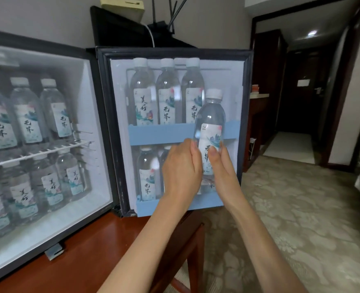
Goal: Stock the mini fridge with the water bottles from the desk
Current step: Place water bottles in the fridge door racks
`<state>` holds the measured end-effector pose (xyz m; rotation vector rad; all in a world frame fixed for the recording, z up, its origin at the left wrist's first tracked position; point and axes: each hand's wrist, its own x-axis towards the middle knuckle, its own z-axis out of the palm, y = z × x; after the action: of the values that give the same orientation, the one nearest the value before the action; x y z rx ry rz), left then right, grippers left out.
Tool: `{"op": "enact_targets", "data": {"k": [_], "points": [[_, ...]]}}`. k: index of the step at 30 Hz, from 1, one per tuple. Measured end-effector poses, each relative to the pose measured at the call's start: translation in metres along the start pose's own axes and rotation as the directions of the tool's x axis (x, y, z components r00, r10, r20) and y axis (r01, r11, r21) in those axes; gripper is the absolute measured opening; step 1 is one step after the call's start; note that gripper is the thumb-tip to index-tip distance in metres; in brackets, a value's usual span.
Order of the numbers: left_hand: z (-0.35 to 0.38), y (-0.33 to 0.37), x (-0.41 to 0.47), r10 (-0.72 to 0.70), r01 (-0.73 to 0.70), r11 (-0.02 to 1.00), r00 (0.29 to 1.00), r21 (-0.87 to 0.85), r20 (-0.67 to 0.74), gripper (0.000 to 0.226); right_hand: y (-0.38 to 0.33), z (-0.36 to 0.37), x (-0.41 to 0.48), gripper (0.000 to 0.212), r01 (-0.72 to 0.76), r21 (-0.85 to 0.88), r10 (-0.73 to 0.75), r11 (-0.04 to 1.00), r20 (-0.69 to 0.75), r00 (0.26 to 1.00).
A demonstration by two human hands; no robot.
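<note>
A clear water bottle (210,127) with a white cap and a printed label stands upright in front of the open fridge door (174,132). My left hand (182,168) and my right hand (223,172) grip its lower half from both sides, over the right end of the lower door shelf (147,207). Three bottles (167,94) fill the upper door shelf (157,134). Two bottles (146,176) stand in the lower one, partly hidden by my left hand. Inside the mini fridge (45,144), several bottles line the wire rack (47,150) and the floor.
The fridge sits on a reddish wooden desk (94,250) whose edge falls away to a patterned carpet (297,218) on the right. A black router (160,28) and a box sit above the fridge. A dark hallway opens at the right.
</note>
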<state>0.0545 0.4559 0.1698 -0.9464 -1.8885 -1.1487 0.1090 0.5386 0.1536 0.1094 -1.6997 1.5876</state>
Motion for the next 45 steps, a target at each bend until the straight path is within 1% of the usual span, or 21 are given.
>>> {"op": "enact_targets", "data": {"k": [3,7,10,12,15,20,22,24,25,27,29,31,33,37,39,41,43,45], "points": [[0.005,0.010,0.024,0.037,-0.037,0.999,0.999,-0.016,-0.010,0.032,-0.014,-0.011,0.016,0.034,0.035,-0.046,-0.035,0.998,-0.008,0.999],[0.010,0.020,0.051,0.102,-0.102,0.994,0.995,-0.025,-0.011,0.030,-0.030,-0.019,0.038,0.041,0.064,-0.113,-0.068,0.992,-0.038,0.997],[0.013,0.025,0.069,0.134,-0.134,0.991,0.991,-0.024,0.004,0.030,-0.042,-0.024,0.055,0.038,0.094,-0.124,-0.101,0.988,-0.046,0.994],[0.014,0.028,0.079,0.137,-0.138,0.986,0.990,-0.098,-0.016,0.031,-0.050,-0.024,0.066,0.034,0.121,-0.119,-0.127,0.986,-0.046,0.991],[0.015,0.034,0.091,0.128,-0.129,0.958,0.992,-0.255,-0.022,0.037,-0.059,-0.025,0.084,0.037,0.165,-0.095,-0.170,0.982,-0.046,0.984],[0.023,0.035,0.103,0.150,-0.151,0.923,0.988,-0.355,-0.031,0.043,-0.068,-0.035,0.107,0.036,0.202,-0.125,-0.206,0.971,-0.016,0.978],[0.028,0.035,0.107,0.157,-0.170,0.913,0.985,-0.370,-0.065,0.044,-0.070,-0.039,0.111,0.040,0.224,-0.150,-0.225,0.963,0.007,0.974],[0.032,0.034,0.109,0.149,-0.187,0.908,0.980,-0.375,-0.128,0.044,-0.069,-0.042,0.113,0.041,0.225,-0.170,-0.224,0.959,0.027,0.974],[0.032,0.034,0.108,0.151,-0.202,0.897,0.976,-0.393,-0.158,0.044,-0.068,-0.043,0.114,0.040,0.221,-0.162,-0.219,0.962,0.030,0.975],[0.034,0.033,0.102,0.201,-0.279,0.864,0.954,-0.420,-0.220,0.044,-0.063,-0.045,0.114,0.038,0.205,-0.111,-0.204,0.972,0.019,0.979],[0.036,0.032,0.098,0.272,-0.357,0.842,0.929,-0.405,-0.253,0.043,-0.059,-0.047,0.113,0.036,0.200,-0.047,-0.200,0.979,-0.004,0.980],[0.039,0.031,0.098,0.314,-0.396,0.835,0.913,-0.381,-0.260,0.043,-0.057,-0.048,0.115,0.032,0.199,-0.013,-0.199,0.980,-0.013,0.980],[0.042,0.029,0.097,0.322,-0.401,0.837,0.911,-0.372,-0.259,0.044,-0.055,-0.048,0.117,0.031,0.201,-0.029,-0.201,0.979,-0.011,0.979],[0.045,0.021,0.096,0.303,-0.382,0.850,0.918,-0.362,-0.255,0.048,-0.053,-0.047,0.121,0.035,0.219,-0.093,-0.218,0.971,0.012,0.976],[0.046,0.017,0.095,0.324,-0.387,0.860,0.917,-0.332,-0.231,0.051,-0.052,-0.048,0.123,0.034,0.226,-0.106,-0.226,0.968,0.014,0.974],[0.047,0.011,0.093,0.347,-0.387,0.893,0.918,-0.232,-0.193,0.054,-0.050,-0.049,0.125,0.028,0.228,-0.095,-0.229,0.969,0.009,0.973],[0.048,0.001,0.088,0.359,-0.375,0.923,0.920,-0.087,-0.155,0.055,-0.047,-0.049,0.128,0.024,0.227,-0.084,-0.227,0.970,0.001,0.974],[0.051,-0.008,0.081,0.409,-0.411,0.912,0.902,0.019,-0.134,0.051,-0.045,-0.050,0.131,0.025,0.221,-0.087,-0.223,0.971,-0.010,0.975]]}}
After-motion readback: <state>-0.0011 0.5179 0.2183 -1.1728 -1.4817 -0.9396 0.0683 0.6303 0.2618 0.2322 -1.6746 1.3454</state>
